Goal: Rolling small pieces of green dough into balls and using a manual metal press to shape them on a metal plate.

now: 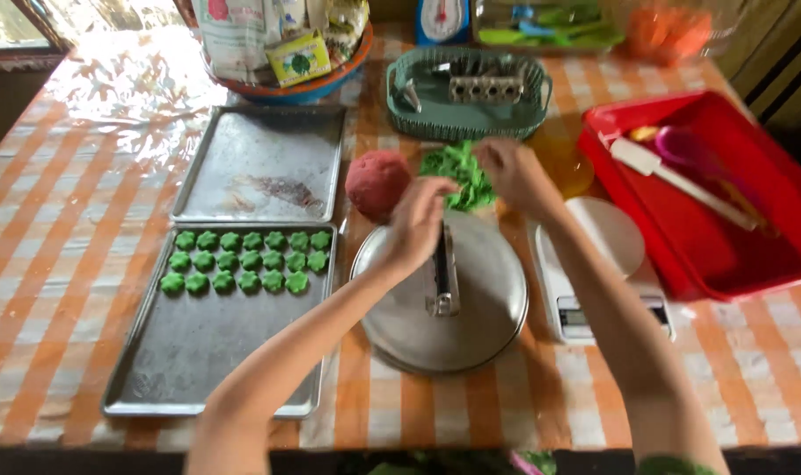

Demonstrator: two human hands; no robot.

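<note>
Table [57,264] takes up pretty much the whole view, covered in an orange and white checked cloth under clear glossy plastic. Daylight glares off the plastic at its far left corner, just below a window [13,22]. Right of the table there's a dark slatted wooden wall [783,53].

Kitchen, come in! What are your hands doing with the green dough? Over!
Both hands, left hand and right hand, on the green dough, grip unclear. Red dough ball alongside. Round metal lid beneath the left hand.
</note>
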